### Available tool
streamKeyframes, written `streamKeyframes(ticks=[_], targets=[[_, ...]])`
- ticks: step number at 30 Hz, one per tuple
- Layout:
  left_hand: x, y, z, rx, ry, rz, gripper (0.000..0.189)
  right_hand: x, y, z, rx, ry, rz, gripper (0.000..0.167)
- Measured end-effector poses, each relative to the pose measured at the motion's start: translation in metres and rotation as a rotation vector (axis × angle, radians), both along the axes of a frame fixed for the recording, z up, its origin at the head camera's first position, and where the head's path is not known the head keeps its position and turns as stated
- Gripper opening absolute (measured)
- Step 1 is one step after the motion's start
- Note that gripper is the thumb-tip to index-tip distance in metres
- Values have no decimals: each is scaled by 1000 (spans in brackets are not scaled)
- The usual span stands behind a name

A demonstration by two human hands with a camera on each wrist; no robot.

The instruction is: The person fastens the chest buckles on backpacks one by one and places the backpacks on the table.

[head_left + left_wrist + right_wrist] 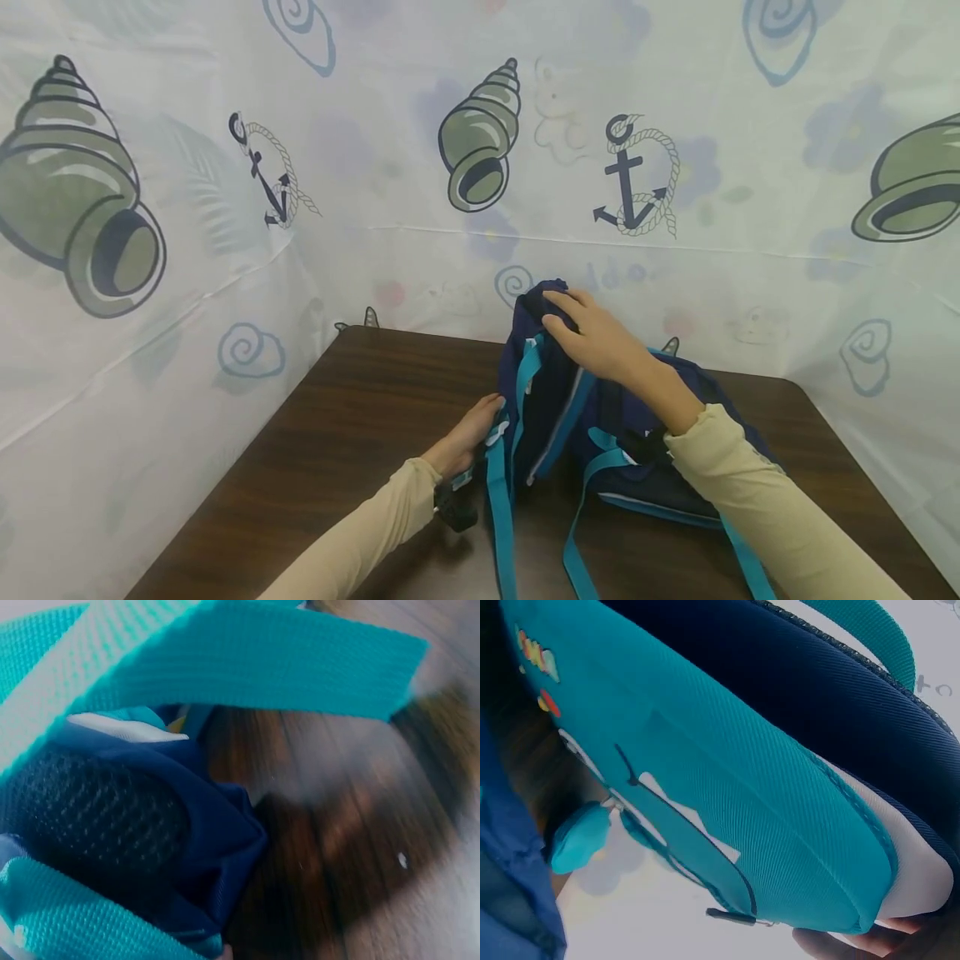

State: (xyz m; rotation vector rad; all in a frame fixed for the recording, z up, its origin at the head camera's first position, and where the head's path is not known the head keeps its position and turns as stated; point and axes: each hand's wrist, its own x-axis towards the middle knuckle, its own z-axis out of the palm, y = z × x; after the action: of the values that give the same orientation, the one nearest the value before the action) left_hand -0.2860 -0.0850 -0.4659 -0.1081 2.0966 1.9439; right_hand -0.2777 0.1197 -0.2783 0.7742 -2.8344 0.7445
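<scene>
A small navy backpack [551, 392] with teal straps stands upright on the table, its strapped side turned toward me. My left hand [468, 429] grips its left edge near a strap buckle. My right hand [596, 333] rests at its top with fingers spread. In the right wrist view the bag's teal front [727, 772] shows a cartoon face, with my right fingertips [855, 943] against its end. Close up in the left wrist view are a teal strap [262, 664] and black mesh padding [97, 810]. Most of my left hand is hidden there.
A second navy backpack [652, 492] with teal straps lies on the right, partly behind my right forearm. Its straps trail toward the front of the dark wooden table [315, 433]. A white sheet [375, 150] printed with shells and anchors hangs around the table.
</scene>
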Motion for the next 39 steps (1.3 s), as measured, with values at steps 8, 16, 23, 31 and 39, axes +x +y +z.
streamKeyframes(ticks=[8, 16, 23, 31, 39], targets=[[-2, 13, 7, 2, -1, 21, 59, -3, 32, -13, -38, 12, -6, 58], [0, 9, 11, -43, 15, 26, 55, -4, 42, -26, -84, 21, -3, 57], [-2, -4, 14, -106, 36, 33, 53, -4, 36, -36, -109, 11, -2, 58], [-4, -26, 18, -174, 38, 38, 53, -3, 25, -44, -139, -3, 12, 57], [-4, -41, 19, -217, 49, 22, 55, -1, 12, -50, -148, -18, 4, 60]])
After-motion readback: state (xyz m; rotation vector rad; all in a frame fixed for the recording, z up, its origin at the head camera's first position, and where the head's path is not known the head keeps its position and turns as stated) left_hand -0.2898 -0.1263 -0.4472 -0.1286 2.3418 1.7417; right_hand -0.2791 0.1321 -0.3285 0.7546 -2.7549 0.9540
